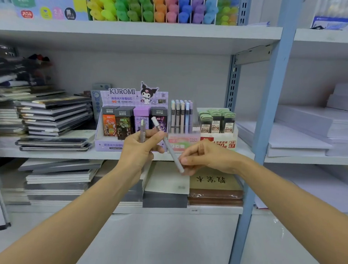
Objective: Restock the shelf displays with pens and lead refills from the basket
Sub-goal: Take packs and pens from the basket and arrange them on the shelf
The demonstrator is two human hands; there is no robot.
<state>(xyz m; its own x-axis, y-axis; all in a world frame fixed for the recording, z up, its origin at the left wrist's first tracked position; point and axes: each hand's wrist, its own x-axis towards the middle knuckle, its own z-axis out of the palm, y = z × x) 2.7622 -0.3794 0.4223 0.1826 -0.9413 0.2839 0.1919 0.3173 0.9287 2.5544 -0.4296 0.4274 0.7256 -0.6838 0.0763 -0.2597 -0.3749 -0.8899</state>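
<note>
White pen (168, 147) — R hand (204, 157) pinches; L hand (140, 150) grips grey pen (142, 129), Kuromi box (130, 99) behind.

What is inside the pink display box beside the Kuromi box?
Pastel pens stand upright in the pink display box, toward its left. Their lower ends are hidden behind its front wall, and the held white pen crosses its left corner.

Left hand (139, 150) grips grey pen (142, 132) upright before Kuromi display (129, 100); right hand (207, 157) pinches lower end of slanted white pen (168, 147). Pastel pen rack (181, 116) and green lead refills (215, 119) stand alongside on shelf (63, 154).
</note>
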